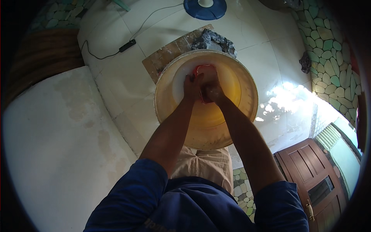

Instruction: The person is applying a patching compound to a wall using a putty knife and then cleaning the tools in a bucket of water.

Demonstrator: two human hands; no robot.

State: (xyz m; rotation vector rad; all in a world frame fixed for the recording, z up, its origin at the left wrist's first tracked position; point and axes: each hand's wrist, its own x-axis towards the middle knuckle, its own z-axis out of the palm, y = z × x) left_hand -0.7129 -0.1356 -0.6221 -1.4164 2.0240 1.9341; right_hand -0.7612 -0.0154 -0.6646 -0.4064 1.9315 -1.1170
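Observation:
Both my arms reach down into a large, deep round tub [247, 112] with a pale rim and a yellowish inner wall. Low inside it is a small red-rimmed container [209, 69], its middle greyish. Along the container's left side, my left hand [192, 87] grips it, fingers bent over the edge. My right hand [213, 92] is at the container's near right part, with its fingers dark and mostly hidden. What lies between the two hands is too shaded to make out.
Behind the tub are a stained board [166, 52] and a dark grey, crumpled-looking lump [216, 40]. A round blue base [205, 9] stands farther off. A cable with a black block [127, 45] crosses the tiles. A white slab-like surface [58, 143] borders the left; a wooden door [309, 166] is right.

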